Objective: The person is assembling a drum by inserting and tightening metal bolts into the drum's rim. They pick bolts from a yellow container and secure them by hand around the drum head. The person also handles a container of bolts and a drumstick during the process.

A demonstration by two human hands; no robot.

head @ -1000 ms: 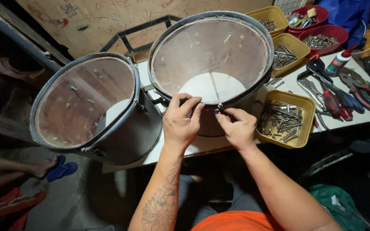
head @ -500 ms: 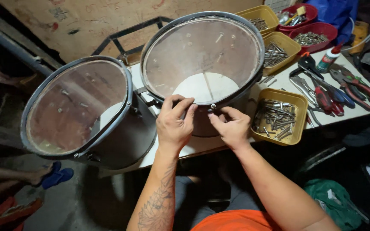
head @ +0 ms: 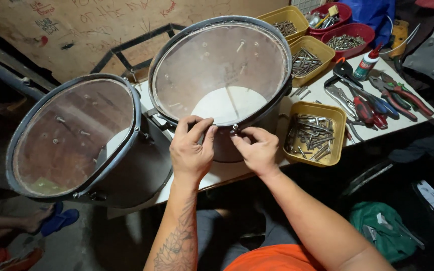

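A drum (head: 222, 65) with a clear head and a dark metal hoop stands on the white table (head: 322, 93). My left hand (head: 191, 150) rests on the near edge of its hoop, fingers curled over the rim. My right hand (head: 257, 148) pinches a small tension screw (head: 235, 128) at the hoop's near edge with thumb and fingertips. A second drum (head: 76, 135) of the same kind leans to the left, its clear head tilted toward me.
A yellow tray of screws (head: 313, 134) sits just right of my right hand. More yellow and red trays (head: 350, 35) of hardware stand at the back. Pliers and cutters (head: 372, 100) and a small bottle (head: 366, 65) lie on the table's right. A person's feet in blue sandals (head: 51, 221) are lower left.
Both hands stay at the hoop's near edge. My right fingers have shifted slightly on the screw. The view has drifted a little.
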